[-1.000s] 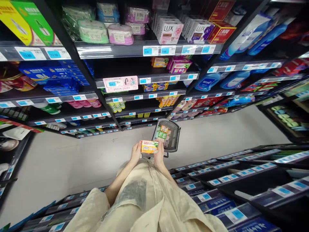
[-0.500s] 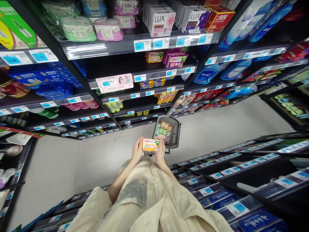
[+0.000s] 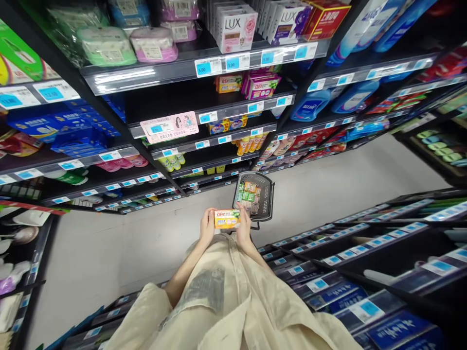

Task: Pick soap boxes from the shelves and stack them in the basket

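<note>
I hold a small yellow-orange soap box level in front of my body, label facing up. My left hand grips its left end and my right hand grips its right end. Just beyond the box, a black shopping basket stands on the pale floor, holding several green and orange packs. Matching yellow boxes sit on the shelf ahead.
Black store shelving with blue price tags fills the far side, stocked with soap boxes, wipes and detergent bottles. A second shelf unit runs close on my right and behind me. The pale aisle floor lies between them.
The view has tilted slightly, so shelves and basket shifted in frame. The box stays held in both hands, now a little more level.
</note>
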### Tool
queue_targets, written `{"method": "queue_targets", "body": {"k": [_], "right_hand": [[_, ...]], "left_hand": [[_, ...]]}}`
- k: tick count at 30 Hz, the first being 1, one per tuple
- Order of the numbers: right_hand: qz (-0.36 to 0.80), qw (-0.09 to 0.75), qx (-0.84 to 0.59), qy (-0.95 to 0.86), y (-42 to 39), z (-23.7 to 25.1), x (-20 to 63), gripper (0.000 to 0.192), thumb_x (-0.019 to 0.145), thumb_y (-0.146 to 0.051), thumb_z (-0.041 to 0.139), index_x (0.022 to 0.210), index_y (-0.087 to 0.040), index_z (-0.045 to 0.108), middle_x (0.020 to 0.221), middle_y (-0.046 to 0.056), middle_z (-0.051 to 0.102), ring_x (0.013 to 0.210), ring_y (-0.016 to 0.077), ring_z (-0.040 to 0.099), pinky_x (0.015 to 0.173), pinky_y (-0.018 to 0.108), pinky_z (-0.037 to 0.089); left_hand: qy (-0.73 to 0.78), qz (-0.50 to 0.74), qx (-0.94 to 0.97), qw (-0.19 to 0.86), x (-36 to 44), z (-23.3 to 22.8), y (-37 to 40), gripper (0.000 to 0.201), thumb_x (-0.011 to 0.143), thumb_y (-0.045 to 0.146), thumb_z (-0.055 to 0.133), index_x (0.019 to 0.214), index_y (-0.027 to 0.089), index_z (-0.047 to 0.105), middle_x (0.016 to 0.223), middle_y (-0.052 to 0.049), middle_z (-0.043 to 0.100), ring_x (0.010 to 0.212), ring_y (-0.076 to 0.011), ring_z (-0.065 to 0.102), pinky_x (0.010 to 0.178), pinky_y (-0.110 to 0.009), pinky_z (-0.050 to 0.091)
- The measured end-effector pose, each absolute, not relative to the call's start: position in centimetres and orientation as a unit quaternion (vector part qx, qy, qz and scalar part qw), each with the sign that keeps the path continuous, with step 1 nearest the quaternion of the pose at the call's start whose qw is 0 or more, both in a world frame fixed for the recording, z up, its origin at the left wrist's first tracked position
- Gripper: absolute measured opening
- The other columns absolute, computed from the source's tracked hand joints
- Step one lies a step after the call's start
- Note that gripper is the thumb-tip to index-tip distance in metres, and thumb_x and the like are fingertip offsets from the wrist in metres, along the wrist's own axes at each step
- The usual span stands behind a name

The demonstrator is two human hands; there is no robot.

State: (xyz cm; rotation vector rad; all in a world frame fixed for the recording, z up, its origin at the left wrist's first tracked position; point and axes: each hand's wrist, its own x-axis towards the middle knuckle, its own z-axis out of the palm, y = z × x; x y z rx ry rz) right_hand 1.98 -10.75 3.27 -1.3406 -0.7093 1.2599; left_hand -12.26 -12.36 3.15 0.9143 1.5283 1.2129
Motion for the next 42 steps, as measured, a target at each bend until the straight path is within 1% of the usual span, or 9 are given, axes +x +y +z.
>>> {"method": "queue_targets", "body": {"k": [4, 8, 12, 17, 21, 28, 33, 37, 42], "right_hand": [[0.545, 0.54, -0.568, -0.298, -10.7, 3.3, 1.6, 0.066, 0.09, -0.073, 0.059, 0.123, -0.019, 0.077, 0.106, 0.007, 0.076, 0.09, 0.0211, 0.068, 0.076, 0.03, 0.053], [0.587, 0.515, -0.547, -0.303, -10.4, 3.9, 1.4, 0.066, 0.088, -0.075, 0.061, 0.124, -0.021, 0.076, 0.103, 0.006, 0.077, 0.087, 0.0208, 0.07, 0.073, 0.03, 0.056], [0.684, 0.429, -0.507, -0.303, -9.9, 4.7, 1.7, 0.068, 0.084, -0.076, 0.065, 0.13, -0.025, 0.072, 0.098, 0.005, 0.077, 0.071, 0.022, 0.071, 0.054, 0.032, 0.057], [0.722, 0.386, -0.488, -0.303, -10.1, 4.6, 1.5, 0.059, 0.079, -0.078, 0.071, 0.108, -0.026, 0.072, 0.097, 0.005, 0.075, 0.07, 0.0228, 0.071, 0.044, 0.031, 0.057], [0.707, 0.398, -0.502, -0.299, -11.3, 3.8, 0.9, 0.053, 0.08, -0.077, 0.069, 0.097, -0.027, 0.066, 0.091, 0.001, 0.069, 0.066, 0.0197, 0.067, 0.041, 0.028, 0.054], [0.636, 0.473, -0.537, -0.289, -12.5, 2.6, 0.5, 0.047, 0.089, -0.073, 0.059, 0.1, -0.027, 0.062, 0.085, -0.002, 0.061, 0.068, 0.0165, 0.062, 0.052, 0.026, 0.053], [0.628, 0.505, -0.543, -0.238, -13.1, 2.9, 0.4, 0.049, 0.085, -0.074, 0.062, 0.101, -0.028, 0.057, 0.085, -0.003, 0.057, 0.067, 0.0176, 0.061, 0.048, 0.027, 0.051], [0.614, 0.519, -0.55, -0.228, -13.5, 3.5, 0.4, 0.043, 0.087, -0.07, 0.06, 0.098, -0.028, 0.056, 0.086, -0.001, 0.056, 0.068, 0.0179, 0.06, 0.048, 0.027, 0.052], [0.612, 0.516, -0.554, -0.231, -13.5, 4.0, 0.4, 0.038, 0.088, -0.066, 0.06, 0.095, -0.029, 0.055, 0.084, -0.001, 0.054, 0.069, 0.0186, 0.059, 0.049, 0.028, 0.052]], "left_hand": [[0.657, 0.476, 0.376, 0.447, -12.8, 3.5, -12.5, 0.06, 0.096, 0.079, 0.045, 0.1, 0.021, 0.061, 0.078, -0.001, 0.066, 0.069, -0.0172, 0.061, 0.064, -0.026, 0.046], [0.675, 0.48, 0.374, 0.418, -13.2, 3.8, -12.7, 0.059, 0.097, 0.079, 0.041, 0.094, 0.022, 0.057, 0.075, 0.0, 0.062, 0.067, -0.0173, 0.058, 0.063, -0.027, 0.045], [0.689, 0.486, 0.368, 0.393, -13.8, 3.6, -13.2, 0.059, 0.097, 0.079, 0.039, 0.09, 0.023, 0.054, 0.072, 0.001, 0.057, 0.065, -0.0173, 0.055, 0.062, -0.027, 0.045], [0.703, 0.476, 0.358, 0.389, -14.8, 3.2, -14.1, 0.057, 0.096, 0.078, 0.039, 0.089, 0.023, 0.054, 0.074, 0.001, 0.058, 0.066, -0.0173, 0.054, 0.062, -0.027, 0.043], [0.71, 0.465, 0.358, 0.39, -15.1, 3.1, -14.9, 0.054, 0.097, 0.075, 0.04, 0.089, 0.023, 0.054, 0.075, 0.0, 0.06, 0.067, -0.0178, 0.056, 0.064, -0.027, 0.043], [0.712, 0.456, 0.369, 0.387, -14.4, 3.6, -15.2, 0.05, 0.1, 0.072, 0.038, 0.096, 0.023, 0.052, 0.071, 0.001, 0.06, 0.063, -0.0186, 0.058, 0.061, -0.029, 0.044], [0.703, 0.454, 0.371, 0.401, -13.8, 3.7, -14.9, 0.052, 0.099, 0.073, 0.037, 0.098, 0.024, 0.052, 0.07, 0.002, 0.059, 0.065, -0.0184, 0.058, 0.064, -0.028, 0.044], [0.702, 0.457, 0.37, 0.402, -13.5, 3.4, -14.9, 0.054, 0.098, 0.076, 0.038, 0.097, 0.024, 0.053, 0.07, 0.003, 0.059, 0.066, -0.0183, 0.058, 0.065, -0.028, 0.044], [0.688, 0.468, 0.365, 0.418, -13.7, 2.7, -14.8, 0.055, 0.097, 0.077, 0.042, 0.099, 0.023, 0.055, 0.075, 0.0, 0.065, 0.068, -0.018, 0.061, 0.065, -0.028, 0.048]]}}
